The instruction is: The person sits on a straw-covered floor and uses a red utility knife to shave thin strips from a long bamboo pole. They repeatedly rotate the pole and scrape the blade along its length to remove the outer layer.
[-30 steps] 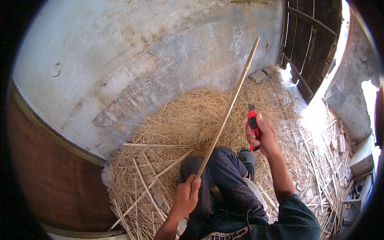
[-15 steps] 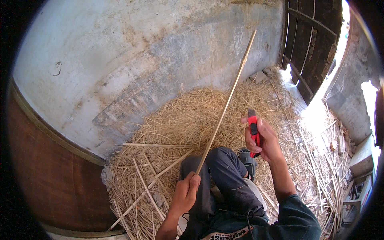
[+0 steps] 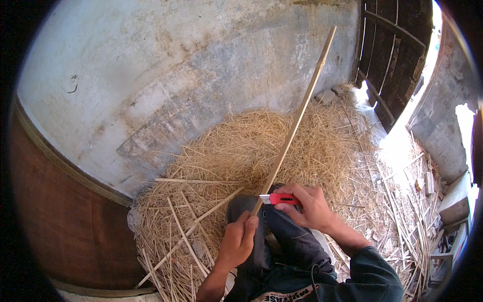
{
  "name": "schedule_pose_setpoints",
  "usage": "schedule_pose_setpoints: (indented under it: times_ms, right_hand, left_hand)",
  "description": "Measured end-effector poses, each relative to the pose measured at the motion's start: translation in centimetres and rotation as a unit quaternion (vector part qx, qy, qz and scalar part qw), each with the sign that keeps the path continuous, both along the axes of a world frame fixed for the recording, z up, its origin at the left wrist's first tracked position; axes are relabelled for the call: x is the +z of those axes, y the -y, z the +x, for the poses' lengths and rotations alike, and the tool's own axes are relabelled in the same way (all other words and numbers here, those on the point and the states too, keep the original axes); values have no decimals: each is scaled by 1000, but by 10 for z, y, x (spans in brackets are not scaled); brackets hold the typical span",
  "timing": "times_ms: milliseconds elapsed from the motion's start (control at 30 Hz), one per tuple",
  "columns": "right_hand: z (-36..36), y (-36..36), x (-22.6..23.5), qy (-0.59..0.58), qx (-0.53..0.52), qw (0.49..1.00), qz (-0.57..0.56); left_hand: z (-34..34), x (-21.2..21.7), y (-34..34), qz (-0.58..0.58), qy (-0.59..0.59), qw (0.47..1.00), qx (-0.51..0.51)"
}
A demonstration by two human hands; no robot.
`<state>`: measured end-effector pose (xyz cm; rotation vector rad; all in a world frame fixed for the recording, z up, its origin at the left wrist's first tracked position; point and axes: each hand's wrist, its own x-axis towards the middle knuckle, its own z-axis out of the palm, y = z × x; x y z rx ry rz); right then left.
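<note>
My left hand grips the lower end of a long pale bamboo strip, which slants up and away to the right over my knees. In my right hand is a red utility knife, its short blade out. The blade lies against the strip just above my left fingers. Both hands are closed, and the strip's bottom end is hidden in my left fist.
Straw-like shavings cover the floor around my legs. Several loose bamboo strips lie at the left, and more lie at the right. A stained wall rises ahead; a dark plank door stands at the far right.
My right hand has moved left and down, turning the knife sideways and bringing its blade to the strip. The strip's far end has shifted up and slightly right.
</note>
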<state>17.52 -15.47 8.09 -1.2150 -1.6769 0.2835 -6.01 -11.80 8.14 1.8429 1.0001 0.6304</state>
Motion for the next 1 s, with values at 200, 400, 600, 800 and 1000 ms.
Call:
schedule_pose_setpoints:
  times_ms: [200,400,600,800,1000]
  right_hand:
    - [-10,0,-9,89,-52,990,94]
    - [-12,-2,-11,112,-102,979,133]
    - [-3,-4,-9,119,-116,977,135]
    - [44,-27,9,-13,-264,961,84]
    - [93,-48,4,5,-277,953,123]
  left_hand:
    - [11,4,5,61,-14,998,18]
    - [17,11,11,90,-71,993,20]
    - [17,6,13,92,-93,991,14]
    - [1,-8,31,78,-160,984,-9]
    - [-10,-20,39,47,-188,981,-11]
